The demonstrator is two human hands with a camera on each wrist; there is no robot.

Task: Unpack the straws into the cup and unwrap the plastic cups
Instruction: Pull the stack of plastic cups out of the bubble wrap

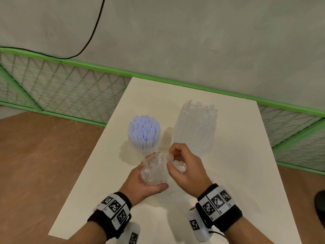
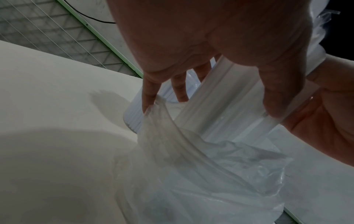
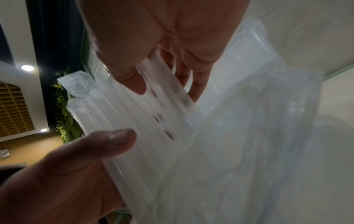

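My left hand [image 1: 144,184] grips the clear bundle of wrapped straws [image 1: 154,170] upright so my right hand [image 1: 186,166] can pinch out a few.

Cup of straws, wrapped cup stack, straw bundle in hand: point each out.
cup of straws [image 1: 144,132]: head view, straw tops.
wrapped cup stack [image 1: 196,127]: head view, wrapper's side.
straw bundle [image 1: 154,170]: head view, bundle's upper end.

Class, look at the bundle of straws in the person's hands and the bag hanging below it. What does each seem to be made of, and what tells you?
Straws: probably plastic, translucent white with a smooth, slightly glossy finish; light shows through the straight tubes.

Bag: apparently thin clear plastic film; it crumples, hangs in soft folds and glints.

Table: matte off-white top; what it is made of cannot be told.
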